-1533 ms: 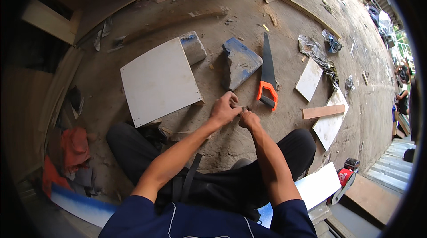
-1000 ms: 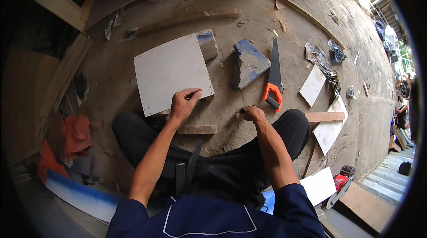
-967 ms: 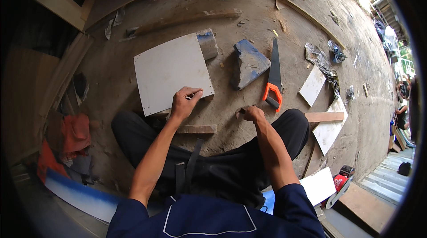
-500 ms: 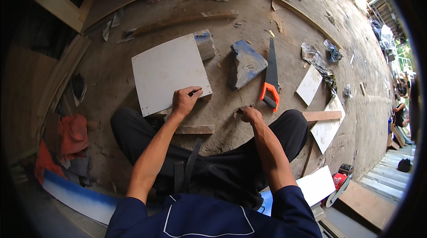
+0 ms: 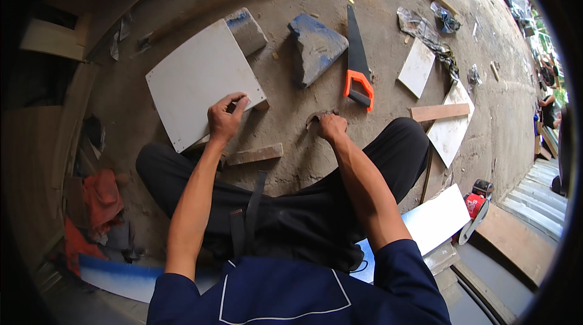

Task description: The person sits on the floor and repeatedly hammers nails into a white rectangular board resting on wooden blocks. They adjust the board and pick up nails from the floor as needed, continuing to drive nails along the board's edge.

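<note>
A white square panel (image 5: 197, 85) with small dark marks at its corners lies raised off the ground at left, partly on a grey block (image 5: 246, 30) with blue stains. My left hand (image 5: 226, 117) is over the panel's near right corner, thumb and forefinger pinched; anything between them is too small to make out. Closed and low over the ground at centre, my right hand (image 5: 333, 126) grips something dark, mostly hidden by the fingers. Beyond it lies a hand saw (image 5: 358, 51) with an orange and black handle, beside a broken concrete chunk (image 5: 319, 48).
A short wood offcut (image 5: 255, 154) lies between my legs. At right are white board pieces (image 5: 418, 68), a wooden strip (image 5: 440, 112), crumpled plastic (image 5: 419, 24) and a red and black power tool (image 5: 477, 209). An orange cloth (image 5: 102, 196) is heaped at left.
The whole view has shifted, so the things on the ground appear higher and further left. Both hands keep nearly the same places relative to the panel and the saw.
</note>
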Demonstrator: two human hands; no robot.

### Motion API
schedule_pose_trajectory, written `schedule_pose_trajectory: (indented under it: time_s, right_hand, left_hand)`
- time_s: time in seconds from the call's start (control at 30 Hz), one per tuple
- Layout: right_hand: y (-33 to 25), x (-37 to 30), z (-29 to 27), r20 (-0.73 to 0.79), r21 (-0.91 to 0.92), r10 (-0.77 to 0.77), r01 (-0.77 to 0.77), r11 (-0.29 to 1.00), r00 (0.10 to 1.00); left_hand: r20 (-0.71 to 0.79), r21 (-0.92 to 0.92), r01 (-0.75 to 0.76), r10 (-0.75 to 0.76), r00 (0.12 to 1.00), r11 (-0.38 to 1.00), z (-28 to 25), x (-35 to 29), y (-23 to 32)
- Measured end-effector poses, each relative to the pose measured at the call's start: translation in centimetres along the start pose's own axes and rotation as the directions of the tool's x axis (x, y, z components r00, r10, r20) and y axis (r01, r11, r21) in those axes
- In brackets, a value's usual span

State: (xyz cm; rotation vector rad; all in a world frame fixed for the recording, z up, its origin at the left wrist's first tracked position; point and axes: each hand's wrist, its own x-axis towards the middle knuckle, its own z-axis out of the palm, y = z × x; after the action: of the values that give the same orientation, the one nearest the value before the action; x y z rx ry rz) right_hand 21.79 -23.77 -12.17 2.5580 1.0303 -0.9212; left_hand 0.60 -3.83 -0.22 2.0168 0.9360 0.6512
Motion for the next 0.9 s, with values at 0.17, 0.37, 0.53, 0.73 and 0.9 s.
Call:
schedule_pose_trajectory:
  time_s: [0.17, 0.37, 0.53, 0.73, 0.9]
  right_hand:
    - [0.7, 0.5, 2.4, 0.049, -0.065, -0.039, 0.042, 0.997, 0.998]
    - [-4.6, 0.6, -4.9, -0.062, 0.102, -0.33, 0.335, 0.937, 0.942]
    - [-10.3, 3.4, -5.9, -0.488, 0.65, -0.647, 0.739, 0.178, 0.586]
    - [-11.3, 1.7, -8.1, -0.314, 0.883, -0.734, 0.469, 0.006, 0.602]
    - [-11.2, 2.1, -7.4, -0.379, 0.879, -0.679, 0.475, -0.05, 0.629]
  left_hand:
    - [0.035, -0.031, 0.073, -0.071, 0.997, 0.997, 0.0, 0.5, -0.6]
    - [-0.017, -0.05, 0.114, -0.114, 0.993, 0.992, -0.1, 0.7, -0.9]
    - [-0.114, -0.068, 0.067, -0.075, 0.991, 0.995, 0.5, 0.7, -0.8]
    - [-0.134, -0.08, 0.089, -0.099, 0.986, 0.993, 0.7, 0.6, -1.2]
    - [-0.109, -0.135, 0.06, -0.075, 0.991, 0.989, 0.6, 0.9, -1.2]
